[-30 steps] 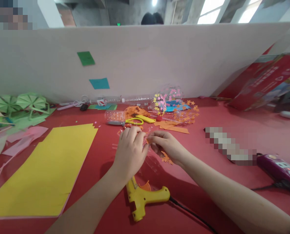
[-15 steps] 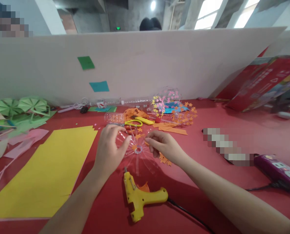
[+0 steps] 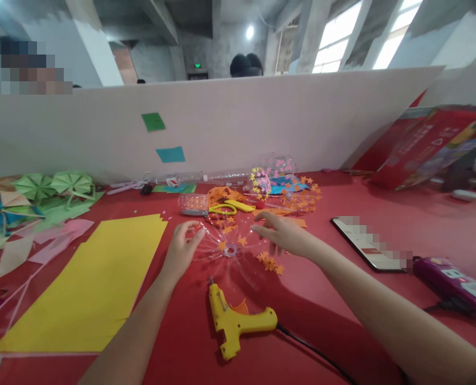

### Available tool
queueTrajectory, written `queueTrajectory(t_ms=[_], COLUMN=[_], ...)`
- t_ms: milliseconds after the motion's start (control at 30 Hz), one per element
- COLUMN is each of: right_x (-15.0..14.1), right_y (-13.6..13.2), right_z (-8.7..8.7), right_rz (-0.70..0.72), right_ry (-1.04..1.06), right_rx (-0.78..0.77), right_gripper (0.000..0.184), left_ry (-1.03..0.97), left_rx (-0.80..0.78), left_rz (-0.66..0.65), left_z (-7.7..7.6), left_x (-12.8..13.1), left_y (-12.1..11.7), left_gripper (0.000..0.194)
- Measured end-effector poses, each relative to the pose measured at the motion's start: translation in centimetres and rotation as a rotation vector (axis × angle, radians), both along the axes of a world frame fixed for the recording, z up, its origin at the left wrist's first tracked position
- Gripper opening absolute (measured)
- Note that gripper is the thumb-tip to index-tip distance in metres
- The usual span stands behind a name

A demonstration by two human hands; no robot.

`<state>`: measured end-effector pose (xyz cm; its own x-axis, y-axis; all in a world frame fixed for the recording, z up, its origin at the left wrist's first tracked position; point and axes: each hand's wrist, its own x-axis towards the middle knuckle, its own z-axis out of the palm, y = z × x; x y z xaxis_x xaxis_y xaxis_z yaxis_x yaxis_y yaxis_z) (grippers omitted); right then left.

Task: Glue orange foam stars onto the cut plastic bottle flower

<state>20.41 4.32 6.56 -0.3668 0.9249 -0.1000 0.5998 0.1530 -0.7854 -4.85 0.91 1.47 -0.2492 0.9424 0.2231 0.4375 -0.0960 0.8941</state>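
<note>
A clear plastic piece cut into splayed strips [image 3: 228, 247], with small orange stars stuck on it, lies flat on the red table [image 3: 326, 299]. My left hand [image 3: 180, 249] rests at its left edge, fingers apart and touching the strips. My right hand [image 3: 282, 235] hovers over its right side, fingers stretched out, holding nothing I can see. Loose orange paper stars [image 3: 270, 262] lie just below my right hand. A yellow glue gun [image 3: 234, 320] lies on its side nearer to me, its black cord trailing right.
A large yellow sheet [image 3: 89, 283] covers the left. Yellow-handled scissors [image 3: 226, 207], star-covered plastic bottles [image 3: 280, 179] and orange scraps sit behind. Green paper fans [image 3: 53, 184] are far left. A phone [image 3: 366, 243] and purple power strip [image 3: 458, 283] lie right. A white partition [image 3: 238, 123] runs across the back.
Both hands were pinched together over the plastic piece; they have drawn apart and opened, leaving it spread flat on the table. The view has tilted up a little.
</note>
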Motion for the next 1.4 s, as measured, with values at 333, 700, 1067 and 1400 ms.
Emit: queueTrajectory(t_ms=[333,700,1067,1400], right_x=[-3.1,-6.1,-5.8,1.8], right_y=[1.8,5.8,6.0,0.7], right_z=[-0.6,-0.8,-0.3,-0.4], right_rz=[0.017,0.09,0.092,0.126], right_ry=[0.166,0.006,-0.099,-0.554], right_rx=[-0.029,0.164,0.442,0.402], right_gripper=[0.007,0.01,0.025,0.013], left_ry=[-0.21,-0.205,-0.065,0.364], left_rx=[-0.032,0.055,0.059,0.368], left_rz=[-0.03,-0.027,-0.012,0.129], left_z=[0.2,0.0,0.2,1.9], left_x=[-0.3,-0.4,-0.6,0.0], left_y=[-0.1,0.1,-0.1,-1.7], left_gripper=[0.036,0.033,0.024,0.017])
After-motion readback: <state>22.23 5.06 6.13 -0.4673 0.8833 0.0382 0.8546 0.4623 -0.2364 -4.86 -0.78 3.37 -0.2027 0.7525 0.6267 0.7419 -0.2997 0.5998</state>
